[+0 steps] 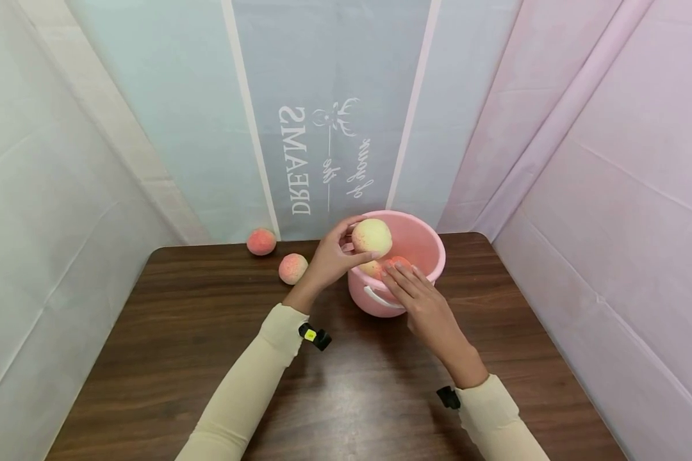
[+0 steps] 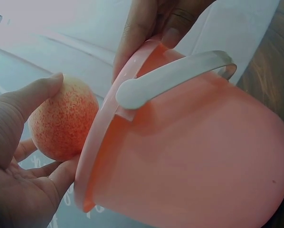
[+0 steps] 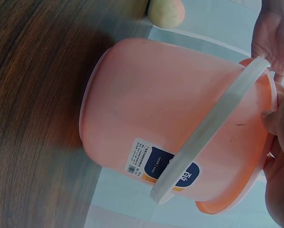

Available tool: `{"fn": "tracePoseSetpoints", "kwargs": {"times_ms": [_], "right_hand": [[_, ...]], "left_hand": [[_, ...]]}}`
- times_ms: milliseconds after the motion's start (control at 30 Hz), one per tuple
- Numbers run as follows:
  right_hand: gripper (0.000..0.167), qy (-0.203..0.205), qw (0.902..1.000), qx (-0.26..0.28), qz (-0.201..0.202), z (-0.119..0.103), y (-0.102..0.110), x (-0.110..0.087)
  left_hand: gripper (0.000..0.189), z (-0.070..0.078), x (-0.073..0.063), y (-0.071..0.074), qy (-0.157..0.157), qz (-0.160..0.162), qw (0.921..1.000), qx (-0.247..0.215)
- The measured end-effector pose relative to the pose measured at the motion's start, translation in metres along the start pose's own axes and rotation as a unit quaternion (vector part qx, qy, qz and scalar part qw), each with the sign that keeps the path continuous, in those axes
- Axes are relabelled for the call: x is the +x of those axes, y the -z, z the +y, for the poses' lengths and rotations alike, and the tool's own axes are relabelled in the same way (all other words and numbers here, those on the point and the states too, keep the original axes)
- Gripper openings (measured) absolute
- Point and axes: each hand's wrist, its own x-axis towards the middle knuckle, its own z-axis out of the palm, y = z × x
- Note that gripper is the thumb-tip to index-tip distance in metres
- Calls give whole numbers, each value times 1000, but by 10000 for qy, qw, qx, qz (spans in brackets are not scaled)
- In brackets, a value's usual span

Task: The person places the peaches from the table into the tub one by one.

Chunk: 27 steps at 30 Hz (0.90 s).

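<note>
In the head view my left hand point(image 1: 332, 253) holds a yellow-and-pink peach point(image 1: 372, 237) at the left rim of a pink bucket point(image 1: 375, 301). The left wrist view shows thumb and fingers around that peach point(image 2: 66, 118), just outside the rim. My right hand point(image 1: 429, 310) is at the bucket's near right rim, thumb against the outer wall and fingers reaching over the edge. Beneath those fingertips shows an orange-red peach point(image 1: 400, 262) inside the bucket. Beside it lies a yellowish peach point(image 1: 371, 269), partly hidden by the left hand.
Left of the bucket, a red peach point(image 1: 261, 242) and a pink-yellow peach point(image 1: 293, 269) rest on the dark wooden table point(image 1: 167, 358). The bucket's white handle point(image 2: 180, 78) hangs down its side. A printed curtain point(image 1: 334, 64) stands behind the table.
</note>
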Motion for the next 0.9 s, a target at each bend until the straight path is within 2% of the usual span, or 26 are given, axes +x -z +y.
{"fn": "tracePoseSetpoints", "kwargs": {"times_ms": [367, 900], "right_hand": [[89, 32, 10000, 12, 9, 2, -2, -1], [85, 19, 10000, 56, -6, 0, 1, -1]], "left_hand": [[75, 2, 6, -3, 111, -16, 9997, -193], [75, -2, 14, -9, 81, -39, 9997, 229]]}}
